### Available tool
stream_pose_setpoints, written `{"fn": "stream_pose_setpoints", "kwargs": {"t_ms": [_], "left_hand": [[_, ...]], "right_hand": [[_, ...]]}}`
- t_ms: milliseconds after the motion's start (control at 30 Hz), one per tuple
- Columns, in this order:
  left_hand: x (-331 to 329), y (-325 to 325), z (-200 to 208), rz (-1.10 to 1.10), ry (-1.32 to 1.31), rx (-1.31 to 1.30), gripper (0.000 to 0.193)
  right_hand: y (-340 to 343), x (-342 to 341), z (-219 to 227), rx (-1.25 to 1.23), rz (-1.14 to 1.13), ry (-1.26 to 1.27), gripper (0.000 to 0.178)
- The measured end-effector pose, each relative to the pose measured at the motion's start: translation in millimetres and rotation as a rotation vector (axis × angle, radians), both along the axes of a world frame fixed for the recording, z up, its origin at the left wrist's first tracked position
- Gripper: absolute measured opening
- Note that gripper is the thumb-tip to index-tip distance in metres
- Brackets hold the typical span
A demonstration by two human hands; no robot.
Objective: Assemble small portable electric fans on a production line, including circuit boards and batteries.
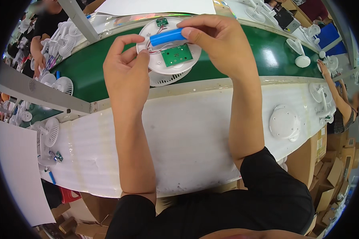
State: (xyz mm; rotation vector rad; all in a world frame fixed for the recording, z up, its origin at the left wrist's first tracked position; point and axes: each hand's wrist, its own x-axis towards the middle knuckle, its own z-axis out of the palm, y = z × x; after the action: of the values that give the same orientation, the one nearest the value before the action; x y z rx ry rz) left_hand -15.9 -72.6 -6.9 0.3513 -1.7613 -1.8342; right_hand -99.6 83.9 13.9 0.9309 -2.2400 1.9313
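Note:
Before me, over the green belt, is the open round white base point(156, 63) of a small fan, its fan grille point(169, 79) partly showing beneath. Inside the base sit a green circuit board point(176, 55) and a smaller green board point(161, 22) with thin wires. A blue cylindrical battery point(165, 37) lies slantwise across the base. My right hand point(223, 46) pinches the battery's right end between thumb and fingers. My left hand point(127, 69) is closed on the base's left edge, its thumb and index finger beside the battery's left end and some wires.
A white worktable point(187, 135) borders the green belt point(263, 47). A round white cover point(284, 122) lies at right, near a white fan point(321, 93). At left stand another fan point(51, 131) and a grey metal post point(79, 20). Co-workers' hands point(39, 61) appear at both sides.

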Motion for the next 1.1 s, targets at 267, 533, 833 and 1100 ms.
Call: {"fn": "stream_pose_setpoints", "kwargs": {"t_ms": [267, 533, 833, 1100], "left_hand": [[-2.6, -4.0, -1.8, -0.139, -0.046, 0.055, 0.024], [2.3, -9.2, 0.0, -0.175, -0.040, 0.027, 0.024], [4.2, -14.9, -1.6, -0.277, -0.045, -0.072, 0.026], [5.8, -23.6, -6.4, -0.317, -0.100, -0.197, 0.026]], "right_hand": [[-5.4, -5.3, -9.3, 0.210, -0.141, 0.000, 0.020], [12.5, -20.9, -13.8, 0.052, 0.167, -0.208, 0.022], [23.6, -29.4, -19.2, 0.088, 0.315, -0.071, 0.026], [29.7, -12.0, -0.5, 0.395, 0.102, 0.318, 0.033]]}}
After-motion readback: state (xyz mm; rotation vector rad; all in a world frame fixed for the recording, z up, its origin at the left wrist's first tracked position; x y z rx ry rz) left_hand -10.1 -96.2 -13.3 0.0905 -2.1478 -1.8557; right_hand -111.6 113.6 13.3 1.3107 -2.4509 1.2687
